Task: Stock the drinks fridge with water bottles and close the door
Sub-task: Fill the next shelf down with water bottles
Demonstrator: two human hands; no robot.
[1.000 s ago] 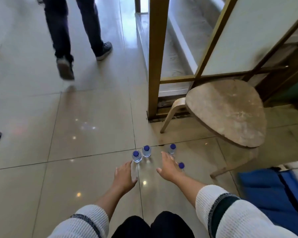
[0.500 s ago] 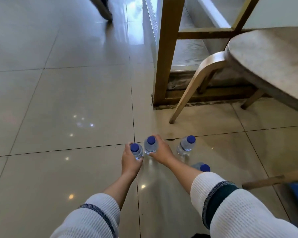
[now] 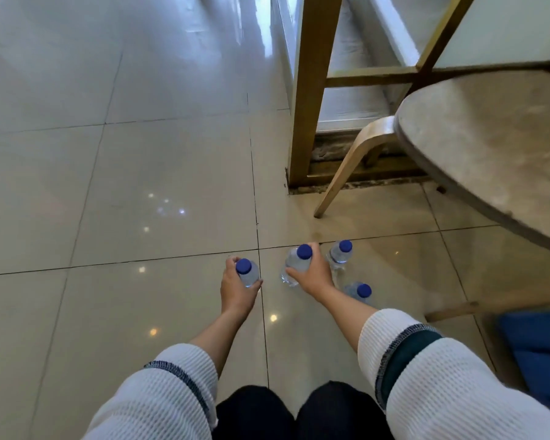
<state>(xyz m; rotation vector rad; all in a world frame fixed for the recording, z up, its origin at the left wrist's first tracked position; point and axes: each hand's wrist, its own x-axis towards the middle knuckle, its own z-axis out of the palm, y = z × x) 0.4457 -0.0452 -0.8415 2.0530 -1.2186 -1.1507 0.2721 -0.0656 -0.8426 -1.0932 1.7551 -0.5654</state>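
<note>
Four small water bottles sit low over a glossy beige tiled floor (image 3: 172, 173), each of clear plastic with a round blue cap. The left hand (image 3: 237, 289) has its fingers curled round one bottle (image 3: 247, 274), gripping it just below the cap. The right hand (image 3: 310, 276) wraps round a second bottle (image 3: 294, 265), which tilts slightly, its base showing under the thumb; whether either base touches the floor cannot be told. A third bottle (image 3: 340, 254) stands upright on the floor just beside the right hand, on its far right. A fourth bottle (image 3: 359, 292) stands nearer the person, partly hidden behind the right forearm. Both arms wear white ribbed sleeves (image 3: 451, 376) with a dark band. A worn wooden stool (image 3: 489, 147) stands to the right, beside a gold-coloured frame (image 3: 308, 90).
</note>
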